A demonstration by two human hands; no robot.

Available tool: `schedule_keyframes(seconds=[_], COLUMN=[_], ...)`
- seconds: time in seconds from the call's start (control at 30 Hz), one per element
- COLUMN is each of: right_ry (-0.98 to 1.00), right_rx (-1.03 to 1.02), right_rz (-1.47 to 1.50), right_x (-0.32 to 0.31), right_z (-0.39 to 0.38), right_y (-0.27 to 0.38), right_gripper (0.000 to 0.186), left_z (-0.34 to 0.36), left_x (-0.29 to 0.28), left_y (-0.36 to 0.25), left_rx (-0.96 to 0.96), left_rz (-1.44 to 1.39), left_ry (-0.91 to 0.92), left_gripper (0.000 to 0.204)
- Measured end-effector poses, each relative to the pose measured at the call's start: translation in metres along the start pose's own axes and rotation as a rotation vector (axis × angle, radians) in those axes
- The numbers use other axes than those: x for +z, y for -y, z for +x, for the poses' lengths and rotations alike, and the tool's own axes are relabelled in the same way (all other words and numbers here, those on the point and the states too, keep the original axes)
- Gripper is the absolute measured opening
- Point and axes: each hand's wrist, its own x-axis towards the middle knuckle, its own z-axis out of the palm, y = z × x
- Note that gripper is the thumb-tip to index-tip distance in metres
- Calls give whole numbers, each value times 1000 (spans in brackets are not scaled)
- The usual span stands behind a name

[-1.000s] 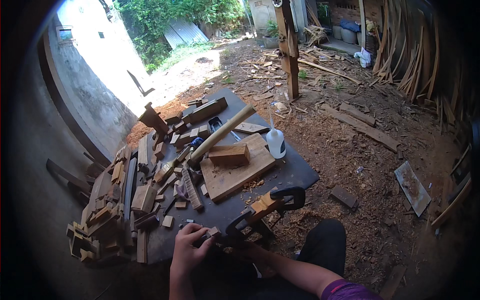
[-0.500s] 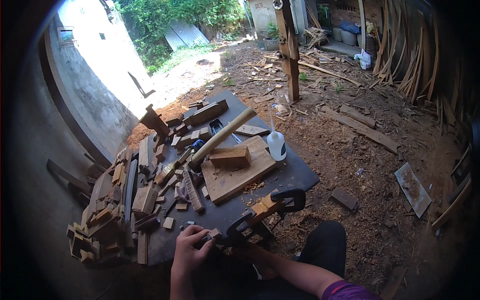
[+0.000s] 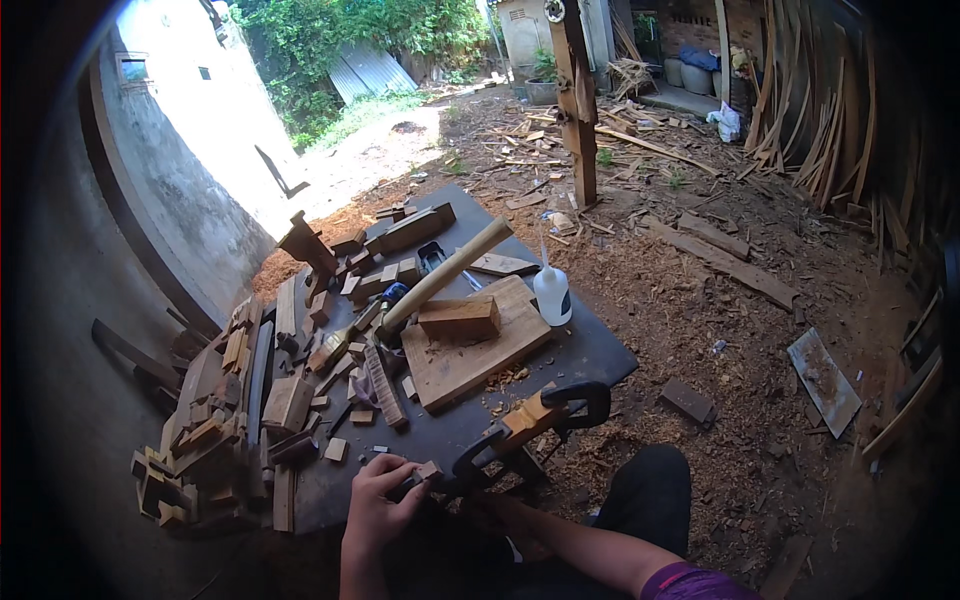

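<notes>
My left hand [image 3: 382, 500] is closed at the table's near edge, thumb and fingers pinching a small wooden block [image 3: 428, 470]. Low and in deep shadow, my right hand [image 3: 497, 514] sits beneath the clamped wood; its fingers are too dark to make out. Just above it, a yellowish wooden piece [image 3: 528, 420] lies between a black clamp [image 3: 478, 458] and a second black clamp [image 3: 590, 402] at the table's edge. Beyond them a flat board [image 3: 465, 365] carries a reddish-brown wood block [image 3: 460, 318]. A long wooden mallet handle or rod [image 3: 450, 272] leans across behind that block.
A white squeeze bottle [image 3: 552, 292] stands right of the board on the dark tabletop [image 3: 600, 350]. Several wood offcuts [image 3: 290, 400] crowd the table's left side, beside a brush [image 3: 328, 350]. A wooden post [image 3: 577, 110] rises beyond; wood shavings [image 3: 640, 400] cover the ground.
</notes>
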Motion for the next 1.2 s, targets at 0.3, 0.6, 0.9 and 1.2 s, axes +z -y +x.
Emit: schedule_keyframes(seconds=[0.3,0.6,0.9,1.2], right_ry=[-96,64,172,11], right_rx=[159,-806,76,-476], right_rz=[318,-626,-149,-878], right_x=[30,23,18,16], right_z=[-6,0,-2,-19], right_y=[22,22,56,55], right_gripper=[41,47,55,58], left_z=[1,2,1,0], left_x=[-2,0,0,1], left_y=[1,4,7,11], left_rx=[16,34,42,16], left_rz=[-15,-24,-43,-70], left_ry=[9,13,7,3], left_gripper=[30,30,32,32])
